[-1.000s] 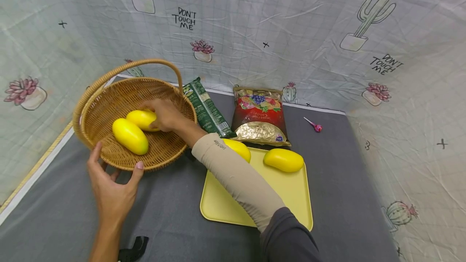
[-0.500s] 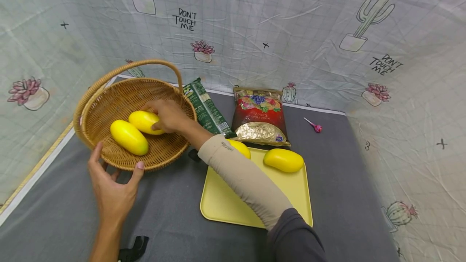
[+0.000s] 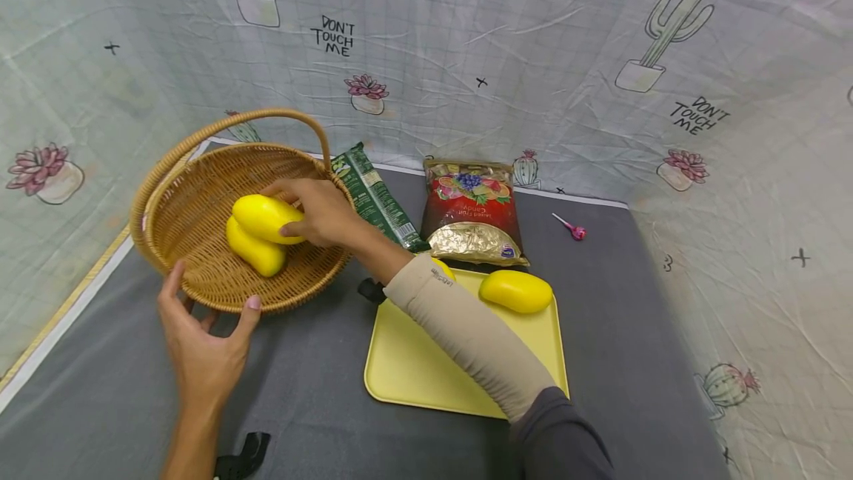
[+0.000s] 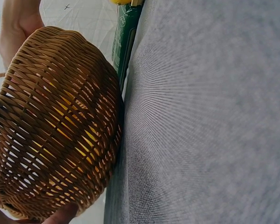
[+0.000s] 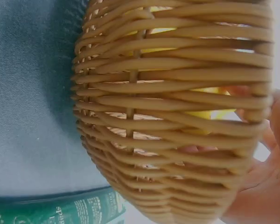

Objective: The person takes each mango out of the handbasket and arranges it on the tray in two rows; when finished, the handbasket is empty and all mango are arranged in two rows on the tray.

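Observation:
A wicker basket [image 3: 313,280] with a tall arched handle stands at the left of the table. My left hand [image 3: 206,354] grips its near rim, thumb on the front edge and fingers around the left side. Inside the basket, my right hand [image 3: 320,213] holds a yellow mango [image 3: 263,217] by its right end. That mango overlaps a second mango [image 3: 256,252] lying in the basket below it. In the right wrist view, the basket's woven wall [image 5: 177,102] covers most of the right hand [image 5: 261,182]; yellow shows through the gaps.
A yellow tray [image 3: 426,384] lies right of the basket, with a mango [image 3: 516,291] on it and another partly behind the right sleeve. Behind are a green packet [image 3: 380,202] and a red candy bag [image 3: 473,206]. A lollipop [image 3: 571,228] lies farther right.
The right hand has lifted its mango and brought it over the other one, which has shifted right in the basket. The left hand stays on the rim.

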The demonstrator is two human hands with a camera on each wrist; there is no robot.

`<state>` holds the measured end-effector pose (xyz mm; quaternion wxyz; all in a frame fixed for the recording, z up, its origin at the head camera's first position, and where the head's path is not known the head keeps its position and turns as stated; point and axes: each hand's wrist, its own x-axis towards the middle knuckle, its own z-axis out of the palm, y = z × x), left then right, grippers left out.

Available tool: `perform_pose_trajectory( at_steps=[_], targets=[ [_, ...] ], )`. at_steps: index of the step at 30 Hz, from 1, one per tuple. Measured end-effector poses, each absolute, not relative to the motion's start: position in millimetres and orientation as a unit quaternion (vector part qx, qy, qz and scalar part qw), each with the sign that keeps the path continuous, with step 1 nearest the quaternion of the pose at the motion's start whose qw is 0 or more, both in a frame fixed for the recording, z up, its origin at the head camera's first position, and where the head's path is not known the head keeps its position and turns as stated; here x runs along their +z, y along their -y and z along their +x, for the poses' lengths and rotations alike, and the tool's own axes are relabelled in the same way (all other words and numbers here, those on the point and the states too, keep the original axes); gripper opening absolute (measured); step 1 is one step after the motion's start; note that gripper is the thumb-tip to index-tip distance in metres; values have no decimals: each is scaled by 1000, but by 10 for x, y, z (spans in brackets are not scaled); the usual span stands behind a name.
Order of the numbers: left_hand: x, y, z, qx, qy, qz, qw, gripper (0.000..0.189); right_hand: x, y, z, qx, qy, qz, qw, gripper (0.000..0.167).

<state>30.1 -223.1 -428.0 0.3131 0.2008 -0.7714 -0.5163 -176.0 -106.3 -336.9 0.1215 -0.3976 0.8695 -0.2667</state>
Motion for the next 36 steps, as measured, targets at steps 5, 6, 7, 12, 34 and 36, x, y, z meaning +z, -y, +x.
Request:
perform_pose_trajectory(
  at_steps=[5, 6, 7, 12, 34, 36],
  targets=[
    [-4285, 2235, 300, -514, 774, 203, 310, 100, -3363, 914, -1737, -327, -846, -402, 128, 62],
    [-4287, 2237, 299, -514, 774, 202, 310, 100, -3360, 880, -1732, -341, -839, -404, 129, 62],
    [-4289, 2238, 298, -514, 774, 201, 311, 100, -3358, 843, -1727, -358, -830, -409, 128, 62],
    [-4300, 2239, 296, -510, 776, 195, 315, 100, -3326, 640, -1697, -406, -801, -424, 116, 62],
    [-4320, 2234, 289, -515, 769, 197, 325, 101, -3317, -403, -1429, -493, -774, -387, 84, 63],
    [-4318, 2234, 291, -514, 769, 195, 325, 100, -3344, -496, -1398, -498, -776, -378, 84, 62]
  ],
)
